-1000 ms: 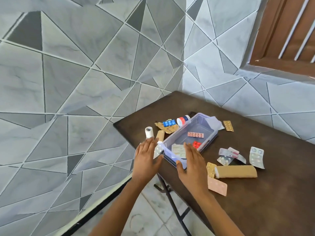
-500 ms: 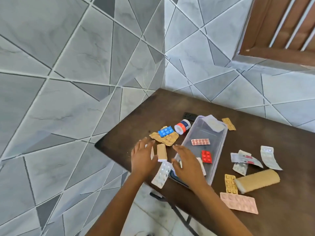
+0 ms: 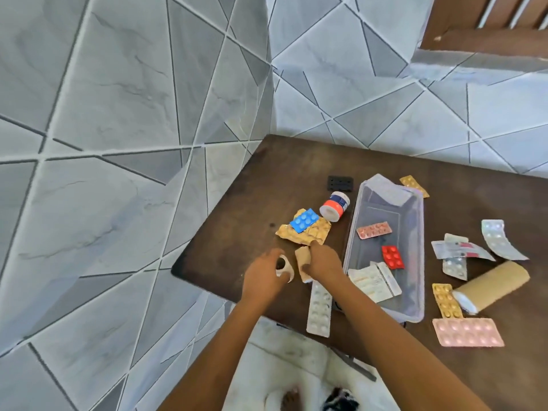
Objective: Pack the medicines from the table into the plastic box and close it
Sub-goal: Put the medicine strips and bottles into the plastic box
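The left grip (image 3: pixel 264 275) is curled round a small white tape roll (image 3: pixel 283 266). The right grip (image 3: pixel 321 261) closes on a short tan bandage roll (image 3: pixel 302 258) just beside it. Both are near the near-left corner of the surface (image 3: pixel 252 188). The plastic box (image 3: pixel 415 232) stands open just right of the hands, its near end at the near edge. It holds a pink strip (image 3: pixel 373 229), a red blister (image 3: pixel 392 256) and some pale sachets (image 3: pixel 375 280).

The likeliest mishap is the silver blister strip (image 3: pixel 319 310), which hangs over the near edge right under the right forearm. A careless swing toward the box could brush it onto the floor. Either roll, if let go short of the box, could run off the same corner (round things, close to an edge). The jar (image 3: pixel 335 206) lies on its side and may roll if nudged.

As for writing, the jar shows a blue-and-white label above a red band, and the sachets carry print, but none of it can be read.
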Demonstrator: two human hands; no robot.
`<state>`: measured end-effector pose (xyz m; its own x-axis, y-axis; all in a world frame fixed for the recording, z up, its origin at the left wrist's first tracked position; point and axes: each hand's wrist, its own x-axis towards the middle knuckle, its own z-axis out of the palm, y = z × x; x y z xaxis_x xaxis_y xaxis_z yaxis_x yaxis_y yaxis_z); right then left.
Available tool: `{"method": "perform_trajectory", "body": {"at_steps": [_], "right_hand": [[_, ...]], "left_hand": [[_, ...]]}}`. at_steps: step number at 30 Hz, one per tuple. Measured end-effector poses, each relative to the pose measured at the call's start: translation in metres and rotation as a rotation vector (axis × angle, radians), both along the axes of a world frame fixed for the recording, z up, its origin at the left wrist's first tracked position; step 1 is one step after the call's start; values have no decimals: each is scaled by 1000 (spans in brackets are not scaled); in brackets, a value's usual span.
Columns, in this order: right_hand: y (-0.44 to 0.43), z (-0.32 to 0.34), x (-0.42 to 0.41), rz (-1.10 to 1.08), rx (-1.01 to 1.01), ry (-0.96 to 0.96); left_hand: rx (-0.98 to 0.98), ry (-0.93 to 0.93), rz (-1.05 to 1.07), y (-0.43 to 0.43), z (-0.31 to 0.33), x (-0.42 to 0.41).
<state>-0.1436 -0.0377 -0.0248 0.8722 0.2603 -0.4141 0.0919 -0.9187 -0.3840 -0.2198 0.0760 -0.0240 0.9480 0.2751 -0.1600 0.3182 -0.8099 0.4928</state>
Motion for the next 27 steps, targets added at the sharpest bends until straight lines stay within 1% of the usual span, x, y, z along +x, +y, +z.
{"method": "perform_trajectory", "body": {"at_steps": [4, 6, 7, 9, 11, 13, 15, 16, 19, 21, 23, 25, 27], "right_hand": [[-9, 32, -2, -84, 96, -152], [-33, 56, -5, -156, 152, -259], [-48, 66, -7, -192, 185, -279], [-80, 80, -10, -261, 219, -251], [-111, 81, -14, -312, 192, -198], [-136, 76, -19, -336, 154, -138], [-152, 67, -24, -314, 130, -99], [-157, 62, -26, -288, 117, -91], [-165, 50, -27, -138, -7, -85], [-164, 44, -24, -20, -112, -87], [-160, 41, -20, 64, -172, -85], [-155, 38, -16, 74, -190, -98], [-155, 35, -14, -7, -149, -123]], "left_hand": [[-53, -83, 53, 7, 15, 4], [-97, -138, 53, 2, 29, 8], [-121, -166, 44, -1, 38, 10], [-182, -220, 7, -15, 55, 16], [-232, -242, -59, -39, 68, 22], [-240, -229, -169, -71, 74, 30], [-181, -171, -285, -99, 70, 37], [-119, -130, -334, -108, 65, 40], [45, 4, -439, -123, 53, 48], [86, 76, -489, -124, 48, 51], [89, 116, -527, -122, 46, 53], [112, 132, -560, -119, 48, 55], [155, 113, -532, -119, 50, 55]]}}
